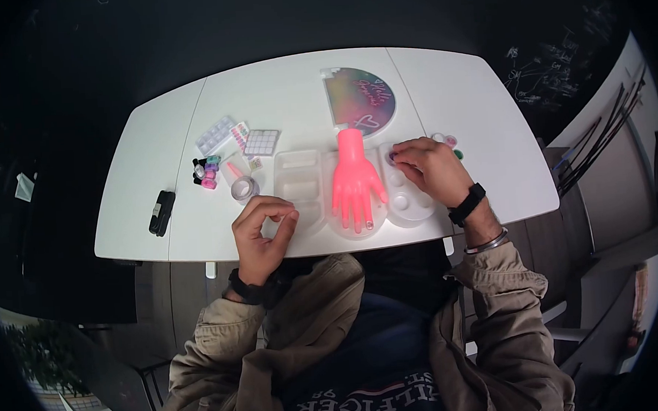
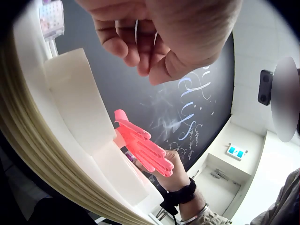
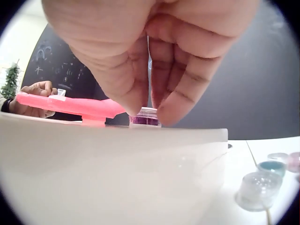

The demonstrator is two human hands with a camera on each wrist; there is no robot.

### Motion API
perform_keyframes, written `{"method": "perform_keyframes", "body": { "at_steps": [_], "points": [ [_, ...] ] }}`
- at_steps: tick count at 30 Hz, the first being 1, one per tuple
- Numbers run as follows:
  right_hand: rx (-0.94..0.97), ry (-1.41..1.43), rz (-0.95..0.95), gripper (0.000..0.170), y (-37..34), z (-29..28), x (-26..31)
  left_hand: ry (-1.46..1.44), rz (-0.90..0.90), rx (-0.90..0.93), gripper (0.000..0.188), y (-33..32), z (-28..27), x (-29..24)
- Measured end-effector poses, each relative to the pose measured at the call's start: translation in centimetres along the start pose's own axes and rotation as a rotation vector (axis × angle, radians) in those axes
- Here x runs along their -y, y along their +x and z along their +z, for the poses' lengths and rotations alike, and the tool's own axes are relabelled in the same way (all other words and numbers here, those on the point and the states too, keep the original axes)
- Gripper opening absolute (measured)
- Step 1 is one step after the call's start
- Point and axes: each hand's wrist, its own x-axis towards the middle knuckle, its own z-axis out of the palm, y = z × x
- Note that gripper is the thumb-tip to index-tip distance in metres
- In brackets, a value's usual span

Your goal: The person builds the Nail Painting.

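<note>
White table [image 1: 503, 189], near edge just before my navy shirt [image 1: 373, 344], lettered HILFIGER. My left hand [image 1: 262, 235], fingers loosely bent, over white tray's [image 1: 298, 176] near left corner. Open gap, then pink model hand [image 1: 353, 176] mid-tray. My right hand [image 1: 435, 172] pinches purple jar [image 3: 145, 119] at tray's far right. Beyond: half-round plate [image 1: 359, 103] reading "Hello Gorgeous"; dark chalkboard [image 1: 260, 23], chalk marks faint.

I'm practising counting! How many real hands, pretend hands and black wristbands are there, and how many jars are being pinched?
Real left hand and right hand: 2
Pink pretend hand: 1
Black wristbands: 2
Pinched purple jar: 1
Total: 6
</note>
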Motion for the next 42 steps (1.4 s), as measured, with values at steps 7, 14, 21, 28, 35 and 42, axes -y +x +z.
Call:
{"method": "perform_keyframes", "body": {
  "at_steps": [7,14,21,28,35,42],
  "points": [
    [0.001,-0.056,-0.023,0.02,-0.2,0.3,-0.1,0.016,0.004,0.01,0.014,-0.2,0.0,0.2],
    [0.015,-0.127,-0.037,0.023,-0.3,0.1,0.3,0.015,0.004,0.018,0.015,-0.2,0.0,0.4],
    [0.03,-0.17,-0.038,0.027,-0.7,0.6,1.0,0.012,0.002,0.021,0.014,-0.4,0.0,0.4],
    [0.03,-0.163,-0.048,0.029,-0.8,0.7,1.0,0.026,-0.005,0.03,0.012,-0.4,-0.1,0.3],
    [-0.055,-0.13,-0.013,0.029,-1.0,-2.1,-0.9,0.017,-0.009,0.073,0.013,-0.5,-0.4,0.2],
    [-0.117,-0.175,0.154,0.025,-2.2,-4.5,-4.6,0.02,0.001,0.073,0.013,-0.5,-0.5,0.3]
  ]
}}
